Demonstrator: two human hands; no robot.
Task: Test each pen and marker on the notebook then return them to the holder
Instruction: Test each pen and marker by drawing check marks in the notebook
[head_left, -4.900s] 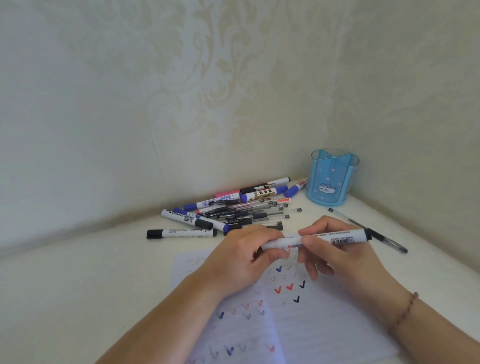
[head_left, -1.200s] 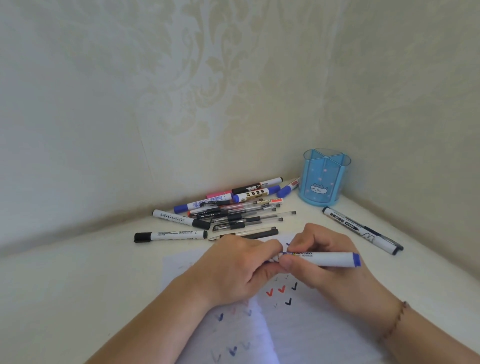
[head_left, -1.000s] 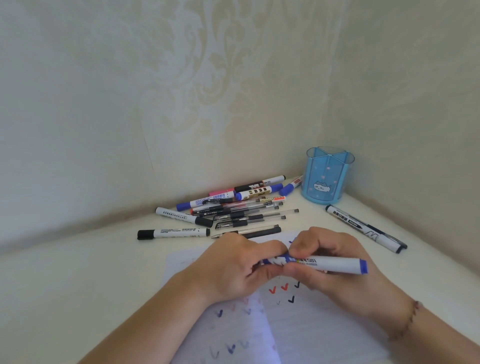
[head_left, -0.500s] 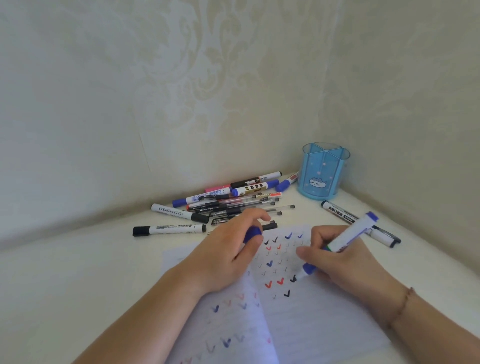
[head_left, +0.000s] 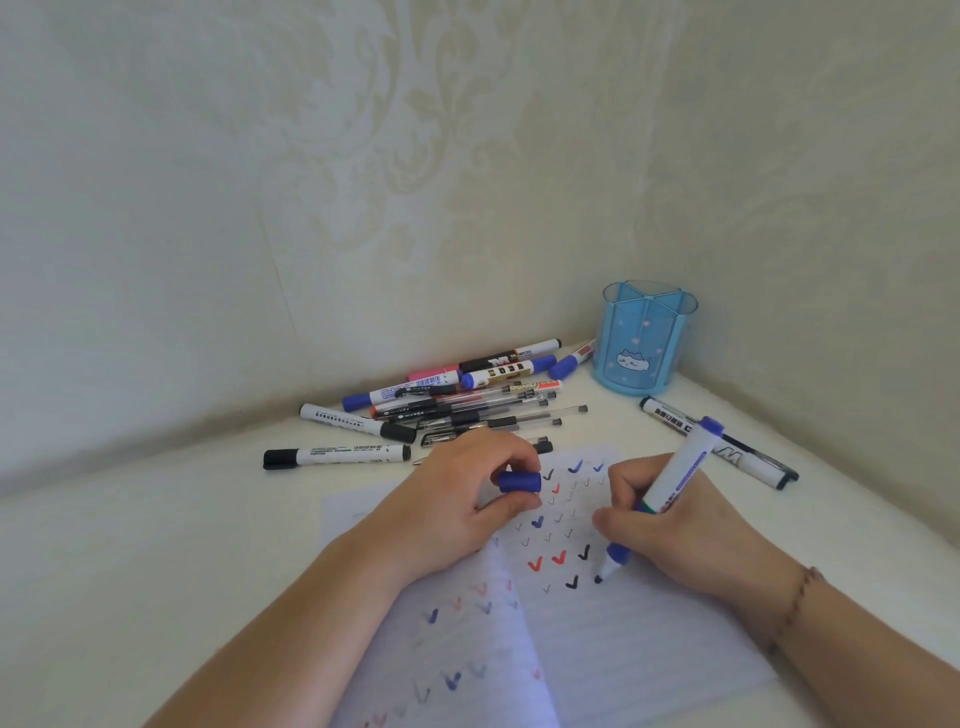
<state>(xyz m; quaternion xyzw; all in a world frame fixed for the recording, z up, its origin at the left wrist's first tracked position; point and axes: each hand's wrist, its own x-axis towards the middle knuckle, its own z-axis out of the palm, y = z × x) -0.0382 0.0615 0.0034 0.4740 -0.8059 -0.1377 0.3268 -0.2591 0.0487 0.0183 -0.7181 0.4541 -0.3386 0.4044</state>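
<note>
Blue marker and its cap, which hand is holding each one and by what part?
The right hand grips the blue marker around its lower barrel, near the tip. The left hand pinches the blue cap by its sides, thumb beneath.

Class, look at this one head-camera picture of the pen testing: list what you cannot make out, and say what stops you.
- Head view: the small print on the marker in the right hand is too small to read.
- The lower pens in the pile are covered by those on top.
- The notebook is cut off by the bottom edge.
- The holder: its contents are unclear through the tinted wall.
</note>
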